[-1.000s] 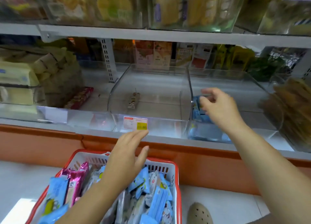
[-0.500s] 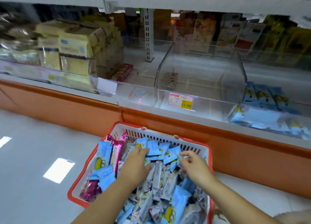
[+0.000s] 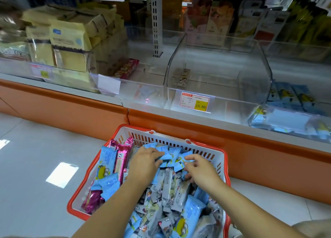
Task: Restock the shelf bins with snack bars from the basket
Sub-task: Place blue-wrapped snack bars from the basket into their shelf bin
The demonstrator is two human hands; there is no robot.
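Head camera: left hand [image 3: 145,165] and right hand [image 3: 199,169], down in the red basket [image 3: 80,186], each curl round blue snack bars [image 3: 168,157] bunched between them; pink bars [image 3: 121,159] lie just left.

You are in a shop, at a self-service snack aisle. The shelf [image 3: 232,125] carries a row of clear plastic bins [image 3: 250,76], and the front wall of one bears a printed price tag [image 3: 195,101] reading 15.80. Paper-wrapped packs [image 3: 69,41] and boxed goods [image 3: 215,17] crowd the shelf. A red shopping basket [image 3: 170,136] heaped with wrapped snack bars [image 3: 168,186] sits on the pale tiled floor [image 3: 35,157] before the orange plinth [image 3: 62,107].
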